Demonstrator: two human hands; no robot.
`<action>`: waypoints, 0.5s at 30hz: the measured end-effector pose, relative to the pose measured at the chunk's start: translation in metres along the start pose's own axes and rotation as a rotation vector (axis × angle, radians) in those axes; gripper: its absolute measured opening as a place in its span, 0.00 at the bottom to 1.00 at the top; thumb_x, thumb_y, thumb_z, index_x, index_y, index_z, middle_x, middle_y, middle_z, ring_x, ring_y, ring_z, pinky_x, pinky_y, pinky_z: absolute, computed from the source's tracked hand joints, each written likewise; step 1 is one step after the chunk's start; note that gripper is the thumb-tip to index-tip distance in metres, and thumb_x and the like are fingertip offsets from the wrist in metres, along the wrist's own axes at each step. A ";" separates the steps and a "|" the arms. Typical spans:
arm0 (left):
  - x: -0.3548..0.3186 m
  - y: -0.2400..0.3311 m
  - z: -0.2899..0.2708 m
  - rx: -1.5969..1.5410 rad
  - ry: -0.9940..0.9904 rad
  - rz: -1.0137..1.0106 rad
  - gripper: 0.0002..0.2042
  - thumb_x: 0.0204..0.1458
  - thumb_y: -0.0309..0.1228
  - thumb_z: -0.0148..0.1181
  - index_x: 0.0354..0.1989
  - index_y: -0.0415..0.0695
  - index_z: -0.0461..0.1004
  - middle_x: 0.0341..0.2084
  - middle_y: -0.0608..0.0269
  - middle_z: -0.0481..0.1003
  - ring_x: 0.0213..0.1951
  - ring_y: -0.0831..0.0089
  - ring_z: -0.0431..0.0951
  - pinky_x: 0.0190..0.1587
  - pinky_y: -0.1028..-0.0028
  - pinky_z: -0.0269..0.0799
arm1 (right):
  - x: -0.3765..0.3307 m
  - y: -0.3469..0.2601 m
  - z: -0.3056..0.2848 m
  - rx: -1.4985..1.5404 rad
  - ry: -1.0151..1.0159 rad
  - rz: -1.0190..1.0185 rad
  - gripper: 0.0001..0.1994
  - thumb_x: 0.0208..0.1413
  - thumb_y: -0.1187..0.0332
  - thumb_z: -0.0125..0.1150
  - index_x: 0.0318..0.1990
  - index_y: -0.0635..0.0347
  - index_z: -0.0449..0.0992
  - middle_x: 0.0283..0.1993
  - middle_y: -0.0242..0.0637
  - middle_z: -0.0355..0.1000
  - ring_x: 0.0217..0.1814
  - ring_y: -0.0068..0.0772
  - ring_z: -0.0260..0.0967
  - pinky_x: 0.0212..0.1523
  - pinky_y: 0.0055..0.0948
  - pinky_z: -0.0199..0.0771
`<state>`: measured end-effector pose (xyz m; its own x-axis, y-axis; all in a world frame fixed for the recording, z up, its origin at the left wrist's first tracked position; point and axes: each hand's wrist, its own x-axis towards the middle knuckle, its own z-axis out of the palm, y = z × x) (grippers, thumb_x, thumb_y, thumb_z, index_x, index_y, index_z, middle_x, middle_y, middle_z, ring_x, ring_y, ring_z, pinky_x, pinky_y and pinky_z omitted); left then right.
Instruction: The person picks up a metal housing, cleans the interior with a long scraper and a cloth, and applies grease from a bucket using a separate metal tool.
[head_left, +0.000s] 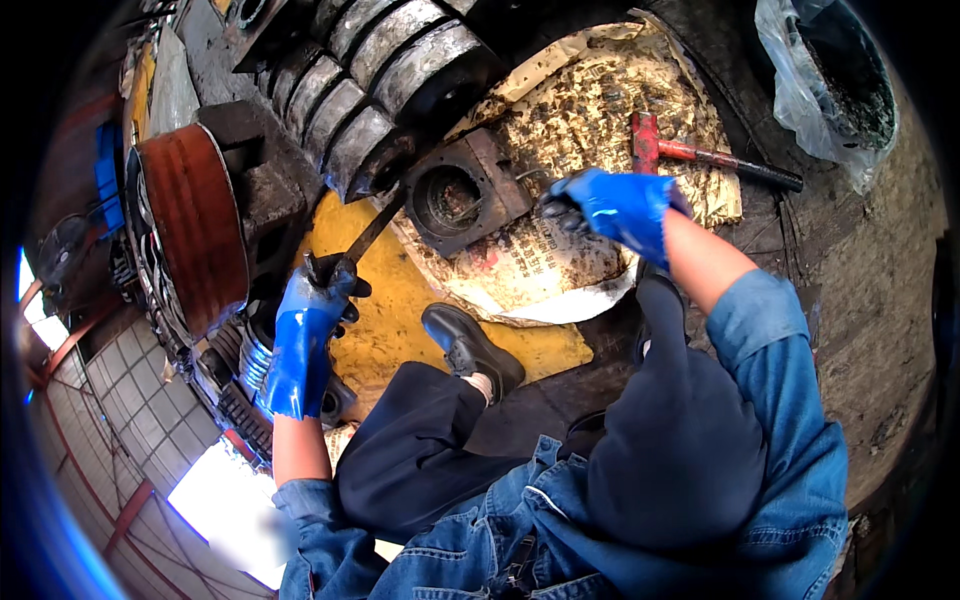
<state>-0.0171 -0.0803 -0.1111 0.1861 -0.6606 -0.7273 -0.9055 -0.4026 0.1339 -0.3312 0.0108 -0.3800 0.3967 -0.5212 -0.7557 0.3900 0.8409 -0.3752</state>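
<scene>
My left hand (312, 310), in a blue coated glove with dirty fingertips, is closed around a dark flat metal bar (375, 228) that slants up toward a square housing. The bar's kind is unclear. This greasy metal housing (488, 182), with a round bore, lies on a stained paper sack (560, 262). Just right of it, my right hand (600, 205), gloved the same way, hovers with fingers curled together. A thin curved wire-like piece shows between its fingertips and the housing; whether the fingers grip it is hard to make out. Beyond that hand lies a red-headed hammer (690, 152).
Large ribbed metal parts (400, 75) stand at the far left, close to the housing. A reddish-brown drum (192, 225) is beside my left hand. A bucket lined with clear plastic (845, 90) stands far right. Yellow sheeting (385, 310) lies beneath, near my shoe (470, 350).
</scene>
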 end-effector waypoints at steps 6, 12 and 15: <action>-0.001 0.006 0.006 -0.055 0.040 -0.023 0.16 0.63 0.39 0.54 0.50 0.39 0.74 0.28 0.60 0.82 0.16 0.78 0.73 0.15 0.76 0.64 | -0.024 -0.031 -0.038 0.082 0.396 0.120 0.13 0.65 0.66 0.48 0.44 0.62 0.79 0.28 0.35 0.76 0.14 0.23 0.61 0.11 0.22 0.57; 0.006 -0.004 -0.003 -0.043 -0.003 0.014 0.17 0.63 0.40 0.53 0.50 0.39 0.75 0.28 0.59 0.82 0.16 0.78 0.72 0.15 0.76 0.64 | -0.034 -0.026 0.017 -0.018 0.084 0.036 0.11 0.65 0.69 0.49 0.44 0.65 0.77 0.28 0.36 0.76 0.16 0.24 0.66 0.13 0.21 0.64; 0.005 -0.005 0.005 -0.131 0.044 0.001 0.17 0.62 0.39 0.54 0.50 0.39 0.75 0.28 0.59 0.82 0.15 0.78 0.72 0.15 0.76 0.64 | -0.028 -0.032 -0.037 0.051 0.179 0.135 0.15 0.67 0.65 0.42 0.37 0.62 0.75 0.22 0.35 0.71 0.12 0.25 0.60 0.08 0.27 0.57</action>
<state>-0.0138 -0.0787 -0.1188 0.2040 -0.6868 -0.6976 -0.8485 -0.4794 0.2239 -0.3857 0.0041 -0.3668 0.2964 -0.3664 -0.8820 0.3869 0.8904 -0.2398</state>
